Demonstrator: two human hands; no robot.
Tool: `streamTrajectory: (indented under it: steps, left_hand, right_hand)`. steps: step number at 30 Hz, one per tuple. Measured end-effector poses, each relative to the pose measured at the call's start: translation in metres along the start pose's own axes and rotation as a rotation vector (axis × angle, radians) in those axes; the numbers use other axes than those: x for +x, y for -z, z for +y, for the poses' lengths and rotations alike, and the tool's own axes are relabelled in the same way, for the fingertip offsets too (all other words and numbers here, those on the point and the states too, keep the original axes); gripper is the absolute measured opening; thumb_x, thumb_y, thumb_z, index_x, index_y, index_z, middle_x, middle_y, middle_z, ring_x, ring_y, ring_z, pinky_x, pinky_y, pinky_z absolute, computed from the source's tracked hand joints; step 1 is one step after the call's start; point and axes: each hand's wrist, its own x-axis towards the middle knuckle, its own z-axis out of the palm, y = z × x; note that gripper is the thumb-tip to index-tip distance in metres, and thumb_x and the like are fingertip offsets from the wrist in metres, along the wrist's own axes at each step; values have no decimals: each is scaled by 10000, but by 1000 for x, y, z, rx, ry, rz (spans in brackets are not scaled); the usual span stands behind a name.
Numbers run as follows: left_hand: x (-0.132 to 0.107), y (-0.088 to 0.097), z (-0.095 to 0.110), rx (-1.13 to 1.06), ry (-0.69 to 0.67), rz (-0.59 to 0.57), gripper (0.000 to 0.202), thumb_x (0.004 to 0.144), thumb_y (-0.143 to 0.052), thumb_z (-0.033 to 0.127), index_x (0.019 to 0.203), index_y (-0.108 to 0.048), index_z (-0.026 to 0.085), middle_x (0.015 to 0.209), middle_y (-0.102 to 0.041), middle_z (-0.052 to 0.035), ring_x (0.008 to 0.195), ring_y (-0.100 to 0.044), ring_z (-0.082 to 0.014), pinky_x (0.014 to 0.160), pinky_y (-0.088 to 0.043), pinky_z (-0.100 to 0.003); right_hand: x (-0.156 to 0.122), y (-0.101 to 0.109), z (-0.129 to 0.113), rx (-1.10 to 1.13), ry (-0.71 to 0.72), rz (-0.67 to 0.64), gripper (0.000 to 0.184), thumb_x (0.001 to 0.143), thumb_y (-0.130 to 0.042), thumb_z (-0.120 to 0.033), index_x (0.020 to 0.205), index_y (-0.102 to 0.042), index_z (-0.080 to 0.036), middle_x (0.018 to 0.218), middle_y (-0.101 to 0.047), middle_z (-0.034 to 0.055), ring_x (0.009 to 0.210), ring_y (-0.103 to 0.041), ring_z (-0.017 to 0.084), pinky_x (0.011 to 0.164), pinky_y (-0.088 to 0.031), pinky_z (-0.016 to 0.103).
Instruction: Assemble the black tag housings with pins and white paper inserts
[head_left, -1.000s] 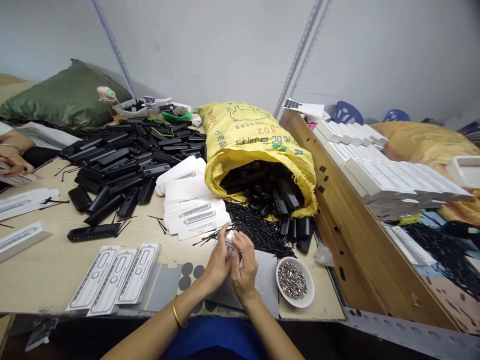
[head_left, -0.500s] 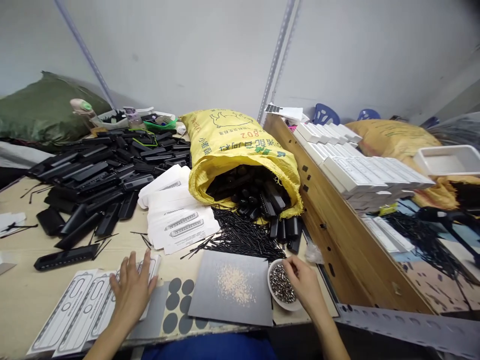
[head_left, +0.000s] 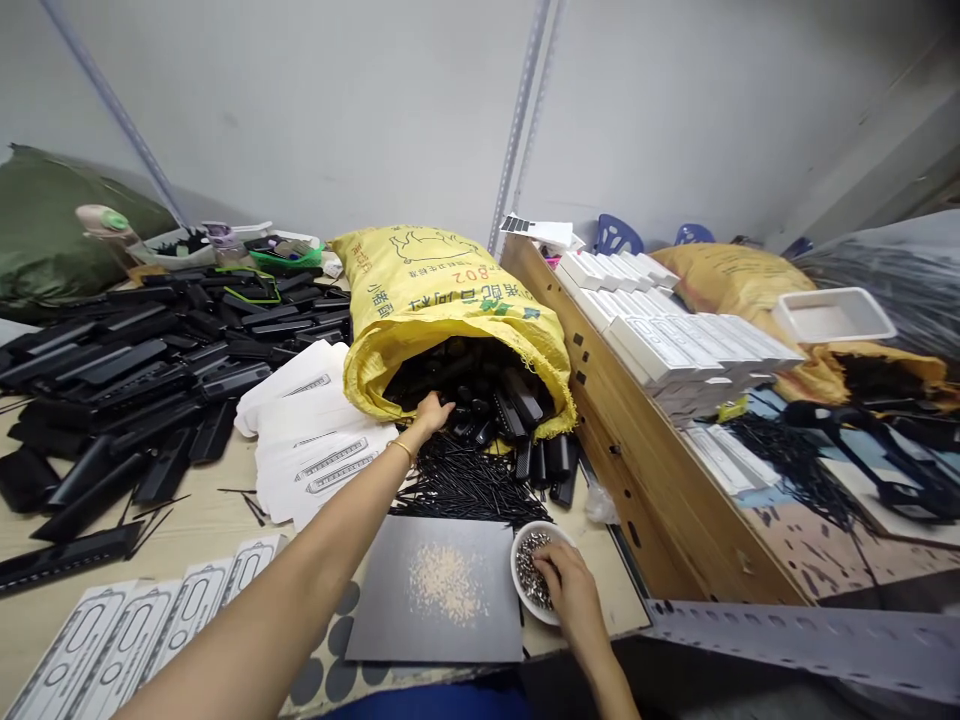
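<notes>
My left hand reaches into the mouth of the yellow woven sack, its fingers closing on the black plastic parts inside. What the fingers hold is hidden. My right hand rests in the small white bowl of small shiny metal pieces, fingertips pinched among them. Between the hands lies a dark grey mat with a pale worn patch. A heap of thin black pins lies in front of the sack.
A big pile of black plastic housings covers the left of the table, with white printed sleeves beside it and printed cards at the front. A wooden divider bounds the right, with white boxes beyond.
My left hand left the printed cards and stretched forward into the yellow sack. My right hand stayed at the white bowl. The view swung to the right.
</notes>
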Motion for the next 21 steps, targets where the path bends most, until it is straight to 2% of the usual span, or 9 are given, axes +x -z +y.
streamTrajectory:
  steps: [3,5,7,9,12,14,17,21]
  left_hand:
    - [-25,27,-17,-12,6,10,305,856,-609,328,1086,-605,129,1112,-616,-73,1006,-597,-236,885,-493,-441]
    - [-49,51,-25,-46,-10,37,296,749,-713,286,997,-653,137,1050,-645,-89,1037,-583,-265,956,-438,-465]
    - [-76,72,-26,-90,-34,70,344,658,-766,275,970,-680,160,1038,-658,-98,1078,-561,-299,1003,-393,-458]
    - [-105,84,-23,-216,-31,95,389,675,-743,332,1023,-667,176,1064,-665,-90,1070,-576,-289,984,-417,-425]
    - [-148,84,-10,-733,157,77,406,746,-695,358,1106,-598,196,1064,-677,-79,991,-631,-249,872,-508,-397]
    - [-171,76,0,-1095,364,57,331,781,-676,282,1083,-576,188,1022,-687,-89,942,-656,-240,805,-549,-397]
    - [-190,63,11,-1351,580,95,143,854,-577,156,995,-586,138,981,-692,-118,895,-676,-211,774,-578,-360]
    - [-197,57,19,-1461,683,157,115,903,-491,112,956,-593,110,980,-695,-133,887,-681,-187,817,-581,-351]
  right_hand:
    - [2,7,-9,95,-75,82,174,825,-548,-282,799,-709,-220,844,-691,69,852,-618,244,846,-460,390]
    - [6,11,-22,210,-139,127,174,811,-587,-321,829,-721,-212,877,-702,74,885,-615,249,876,-443,399]
    - [13,12,-38,436,-233,115,193,787,-634,-360,852,-723,-202,883,-709,72,840,-618,228,821,-463,371]
    - [20,8,-57,740,-342,61,225,745,-691,-382,866,-714,-194,853,-709,63,722,-604,182,698,-479,319]
    - [29,-9,-86,1102,-418,0,245,689,-759,-351,863,-685,-196,812,-700,41,616,-556,123,598,-458,265]
    - [30,-22,-103,1181,-398,-2,228,688,-767,-326,838,-658,-195,807,-699,34,606,-545,109,600,-454,255]
    - [27,-38,-124,1097,-314,9,197,746,-719,-335,834,-627,-184,826,-703,45,611,-550,113,620,-462,266]
    - [17,-50,-137,848,-150,80,173,838,-610,-348,873,-622,-179,868,-679,54,704,-579,143,680,-482,295]
